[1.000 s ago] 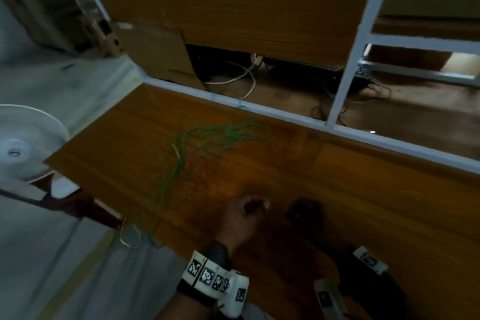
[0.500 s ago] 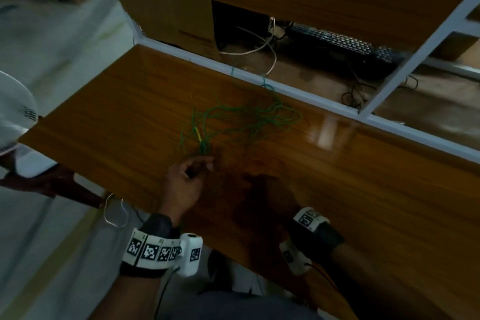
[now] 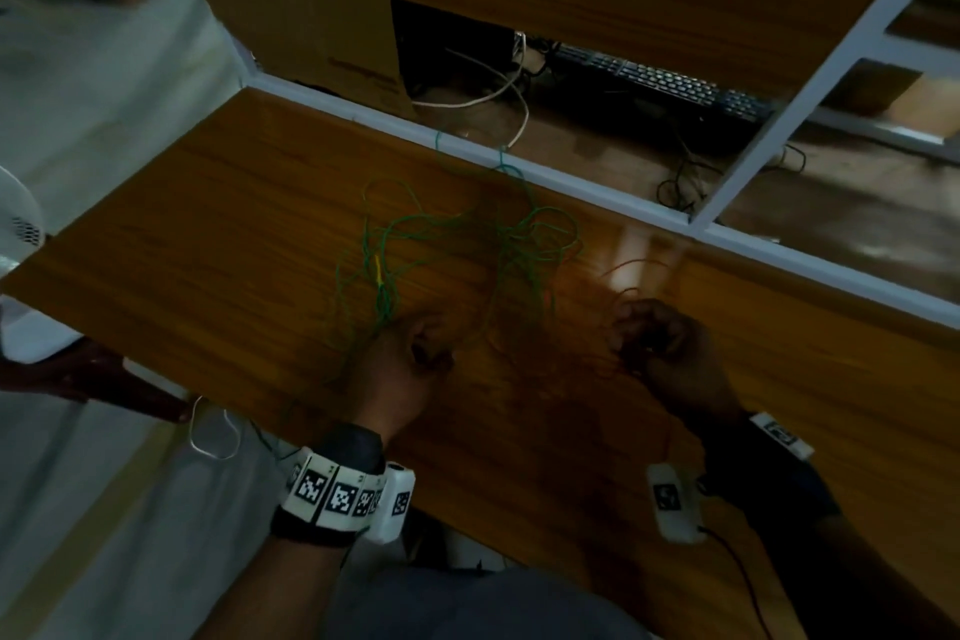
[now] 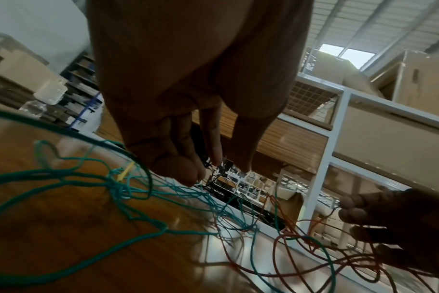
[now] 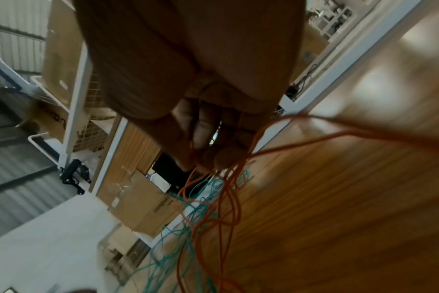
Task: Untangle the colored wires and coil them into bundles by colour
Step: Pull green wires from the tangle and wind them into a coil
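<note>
A loose tangle of green wires lies on the wooden table, with a yellow tip in it. Thin red wires cross the green ones on the right. My left hand sits at the tangle's near edge, fingers curled, pinching green strands. To its right, my right hand pinches several red strands, which trail down onto the table.
A white frame rail runs along the table's far edge; some green wire loops over it. Beyond it lie a black keyboard and a cardboard box. A white fan stands left. A white cable loop hangs off the near edge.
My left hand has moved forward into the green tangle. My right hand has moved forward and to the right and now holds red strands. The view has tilted down.
</note>
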Available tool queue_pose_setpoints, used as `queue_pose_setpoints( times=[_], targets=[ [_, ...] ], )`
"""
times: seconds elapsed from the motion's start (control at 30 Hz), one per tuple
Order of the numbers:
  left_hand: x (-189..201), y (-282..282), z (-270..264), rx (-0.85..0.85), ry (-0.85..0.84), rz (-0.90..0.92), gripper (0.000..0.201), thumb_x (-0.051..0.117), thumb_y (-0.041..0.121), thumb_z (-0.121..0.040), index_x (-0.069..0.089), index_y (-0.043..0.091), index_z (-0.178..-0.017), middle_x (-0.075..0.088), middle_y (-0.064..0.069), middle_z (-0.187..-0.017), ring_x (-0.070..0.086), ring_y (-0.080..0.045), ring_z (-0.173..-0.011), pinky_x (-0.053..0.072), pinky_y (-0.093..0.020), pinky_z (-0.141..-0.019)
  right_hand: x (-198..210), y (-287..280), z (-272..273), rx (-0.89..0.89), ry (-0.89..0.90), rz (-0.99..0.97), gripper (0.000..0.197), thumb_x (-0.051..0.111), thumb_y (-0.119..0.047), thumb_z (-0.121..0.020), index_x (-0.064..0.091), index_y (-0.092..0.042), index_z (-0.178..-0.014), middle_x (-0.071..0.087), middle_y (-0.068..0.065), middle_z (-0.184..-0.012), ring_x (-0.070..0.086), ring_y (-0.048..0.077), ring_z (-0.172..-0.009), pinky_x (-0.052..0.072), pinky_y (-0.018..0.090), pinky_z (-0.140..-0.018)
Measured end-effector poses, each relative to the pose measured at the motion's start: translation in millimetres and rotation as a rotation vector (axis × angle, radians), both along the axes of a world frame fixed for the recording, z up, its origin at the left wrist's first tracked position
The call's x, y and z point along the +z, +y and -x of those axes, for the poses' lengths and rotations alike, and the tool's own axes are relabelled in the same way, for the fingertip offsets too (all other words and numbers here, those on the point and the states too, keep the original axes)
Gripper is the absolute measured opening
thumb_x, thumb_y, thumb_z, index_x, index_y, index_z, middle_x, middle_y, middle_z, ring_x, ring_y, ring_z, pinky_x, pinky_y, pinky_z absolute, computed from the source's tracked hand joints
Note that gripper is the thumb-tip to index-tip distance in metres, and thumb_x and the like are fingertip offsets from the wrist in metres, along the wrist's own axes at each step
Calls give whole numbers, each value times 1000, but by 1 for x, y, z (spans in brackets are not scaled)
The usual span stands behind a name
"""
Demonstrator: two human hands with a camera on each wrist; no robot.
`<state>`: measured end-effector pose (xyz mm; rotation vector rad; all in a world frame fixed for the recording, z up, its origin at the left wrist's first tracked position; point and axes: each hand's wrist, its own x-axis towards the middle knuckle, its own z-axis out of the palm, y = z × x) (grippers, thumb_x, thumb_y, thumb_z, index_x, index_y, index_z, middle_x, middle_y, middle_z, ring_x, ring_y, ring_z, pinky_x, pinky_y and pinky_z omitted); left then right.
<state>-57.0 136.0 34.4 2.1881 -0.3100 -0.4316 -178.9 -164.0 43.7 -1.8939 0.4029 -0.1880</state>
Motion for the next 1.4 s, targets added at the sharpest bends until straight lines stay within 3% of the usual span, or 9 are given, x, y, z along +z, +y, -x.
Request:
queue_pose_setpoints(
  times=[0.2,0.37,0.47,0.63,0.77,0.93,1.1,1.23,1.4],
  targets=[
    [6,-46,4,-82,13,77,62,81,37,-77,53,35,-133,64,18,-111,63,-4,-99,53,-25,-80,-13,-2,1,188,76,-153,52,65,10,-91,53,-23,-129,73,11,-101,73,31,-89,57,49,-74],
    [-7,-83,17,-283,87,-1,85,81,44,-74,38,31,-146,48,18,-128,51,-4,-112,47,-31,-95,1,18,14,130,-43,-407,76,84,-47,-79,48,-11,-136,73,22,-101,71,40,-95,57,49,-79],
    [-16,-87,10,-105,204,226,57,69,53,-68,66,14,-110,67,1,-105,63,-18,-97,52,-43,-93,14,-11,11,-37,-135,-457,56,81,-23,-81,56,-15,-130,72,18,-89,69,36,-88,52,55,-84],
    [-11,-81,-12,184,153,321,13,80,17,-78,71,13,-87,67,-2,-77,63,-12,-68,52,-36,-70,22,-44,21,-180,-77,-643,36,46,7,-97,56,-13,-124,74,14,-94,72,30,-88,51,49,-84],
    [-3,-85,-5,244,96,421,21,78,2,-79,68,-2,-97,69,-4,-80,64,1,-64,49,-14,-57,0,-38,30,-353,12,-574,38,71,-5,-88,58,-16,-122,76,14,-102,73,31,-100,55,52,-90],
    [-7,-60,-10,101,183,350,37,85,22,-73,74,20,-108,76,-1,-86,69,-9,-72,53,-25,-62,-20,-54,38,-653,-40,-594,31,68,2,-93,58,-16,-117,73,19,-112,74,26,-98,58,42,-88],
    [-12,-27,-23,-1,242,248,38,87,32,-64,75,36,-100,76,3,-95,72,-21,-92,59,-41,-80,-24,-83,49,-807,-12,-487,42,70,-1,-91,56,-21,-125,70,16,-119,72,27,-105,59,35,-81],
    [-7,-20,-21,-72,237,153,32,77,13,-82,73,34,-107,72,8,-107,67,-15,-100,56,-37,-88,-27,-83,54,-623,216,-361,62,68,3,-91,43,-25,-140,64,15,-130,68,31,-105,59,44,-81],
    [4,-31,1,-75,267,306,30,71,6,-88,73,25,-111,76,4,-101,70,-14,-95,57,-26,-78,-9,-47,44,-454,68,375,56,73,-25,-93,45,-25,-142,51,4,-141,57,21,-117,57,46,-82]
  ],
)
